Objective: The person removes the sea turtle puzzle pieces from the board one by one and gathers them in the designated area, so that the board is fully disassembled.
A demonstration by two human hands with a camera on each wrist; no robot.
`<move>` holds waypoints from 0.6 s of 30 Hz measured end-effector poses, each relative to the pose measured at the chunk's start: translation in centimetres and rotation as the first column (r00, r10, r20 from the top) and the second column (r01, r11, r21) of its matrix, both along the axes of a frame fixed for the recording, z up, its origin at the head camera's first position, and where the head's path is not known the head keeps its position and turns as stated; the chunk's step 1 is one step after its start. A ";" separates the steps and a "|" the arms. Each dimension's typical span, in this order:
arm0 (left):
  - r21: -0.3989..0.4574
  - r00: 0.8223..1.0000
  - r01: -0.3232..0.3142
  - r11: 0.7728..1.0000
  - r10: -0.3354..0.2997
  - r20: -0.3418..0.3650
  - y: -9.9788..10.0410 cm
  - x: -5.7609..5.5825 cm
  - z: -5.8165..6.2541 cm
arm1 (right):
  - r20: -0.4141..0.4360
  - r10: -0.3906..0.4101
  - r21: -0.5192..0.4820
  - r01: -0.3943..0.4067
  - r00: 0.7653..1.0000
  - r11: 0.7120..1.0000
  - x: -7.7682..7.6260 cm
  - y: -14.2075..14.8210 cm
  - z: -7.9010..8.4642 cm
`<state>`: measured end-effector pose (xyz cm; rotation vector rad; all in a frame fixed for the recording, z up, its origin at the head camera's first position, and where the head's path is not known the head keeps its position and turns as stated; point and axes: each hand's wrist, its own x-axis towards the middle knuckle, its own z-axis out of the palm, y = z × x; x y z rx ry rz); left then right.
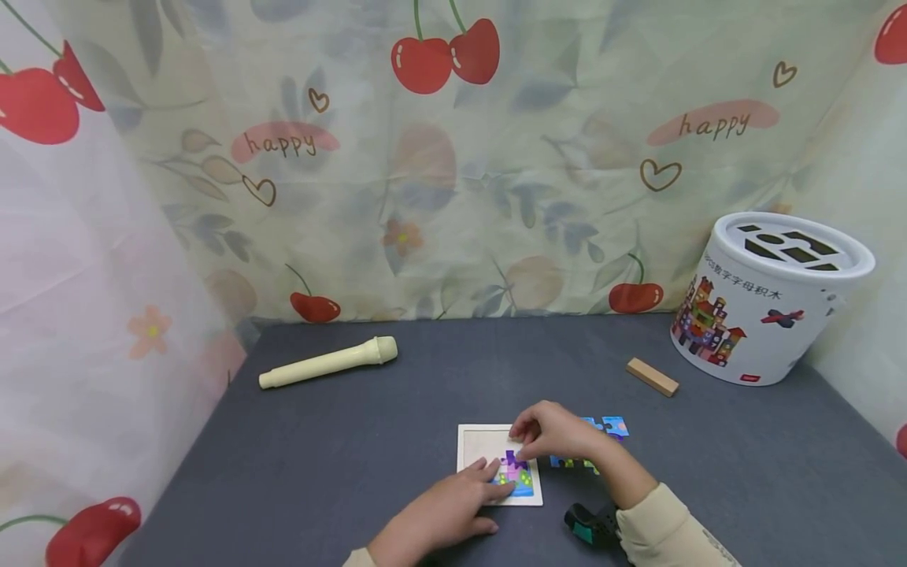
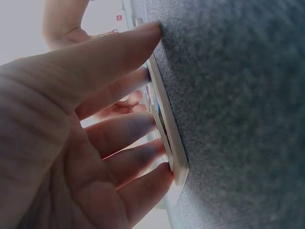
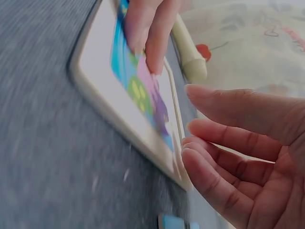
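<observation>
A pale jigsaw tray (image 1: 482, 438) lies flat on the dark table, with joined puzzle pieces (image 1: 524, 483) in pink, purple, green and blue in its lower right part. My left hand (image 1: 453, 504) rests over the tray's lower left, its extended fingertips touching the tray and pieces. Above the tray's right side is my right hand (image 1: 556, 433), fingers loosely bent. In the right wrist view a gap shows between thumb and fingers (image 3: 217, 188), and nothing is visible in it. Loose puzzle pieces (image 1: 615, 426) lie right of the tray, partly hidden by the right hand.
A cream microphone-shaped object (image 1: 329, 364) lies at the back left. Toward the back right are a small wooden block (image 1: 652, 377) and a white lidded bucket (image 1: 751, 323). A black and teal device (image 1: 591, 526) is beside the right sleeve. Patterned curtains border the table.
</observation>
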<state>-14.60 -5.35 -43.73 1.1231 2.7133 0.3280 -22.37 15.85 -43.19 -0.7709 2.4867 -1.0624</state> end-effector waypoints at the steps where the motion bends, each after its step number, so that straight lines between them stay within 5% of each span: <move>1: -0.002 1.000 0.001 1.000 -0.001 0.001 0.0 0.0 0.0 | 0.003 0.000 -0.003 0.000 1.000 1.000 0.0 -0.2 0.0; 18: -0.063 0.999 -0.027 0.998 0.025 -0.032 0.5 0.7 0.0 | 0.004 -0.025 0.061 0.025 1.000 0.998 0.4 -1.1 -0.2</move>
